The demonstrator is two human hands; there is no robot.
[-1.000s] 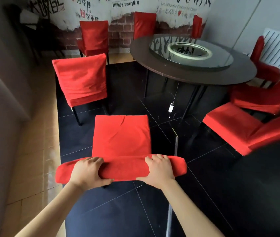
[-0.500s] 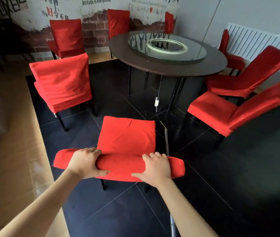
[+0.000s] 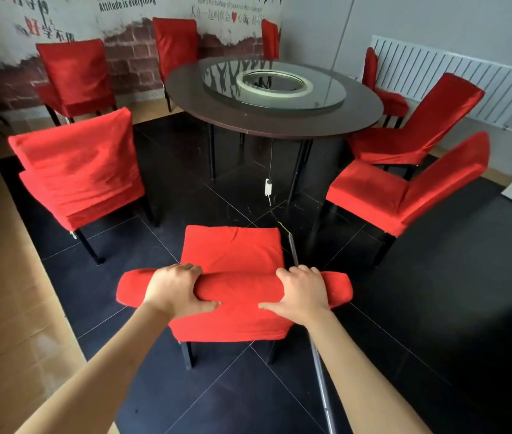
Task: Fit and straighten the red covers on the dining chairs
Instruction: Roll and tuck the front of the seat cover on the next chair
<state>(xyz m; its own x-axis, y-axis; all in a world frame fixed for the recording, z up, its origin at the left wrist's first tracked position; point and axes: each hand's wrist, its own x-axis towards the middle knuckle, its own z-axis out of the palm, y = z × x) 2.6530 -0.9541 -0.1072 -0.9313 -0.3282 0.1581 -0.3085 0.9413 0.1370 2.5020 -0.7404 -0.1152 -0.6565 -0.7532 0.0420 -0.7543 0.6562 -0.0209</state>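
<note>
A dining chair with a red cover [image 3: 232, 252] stands right in front of me, its back towards me and its seat pointing at the table. My left hand [image 3: 176, 289] grips the top of the covered backrest left of centre, fingers curled over the far side and thumb on the near side. My right hand [image 3: 303, 292] grips the same top edge right of centre in the same way. The cover hangs down the chair's back to a hem above the black legs.
A round dark table [image 3: 279, 120] with a glass turntable stands ahead. Red-covered chairs ring it: one at left [image 3: 76, 170], two at right [image 3: 405, 189], several more at the back. A thin grey pole [image 3: 320, 371] lies on the black floor by my right arm. A white radiator [image 3: 455, 79] lines the right wall.
My view has swung right and drawn back, showing more of the right-hand chairs and the radiator. Both hands keep hold of the backrest top, and more of the cover's back panel shows below them.
</note>
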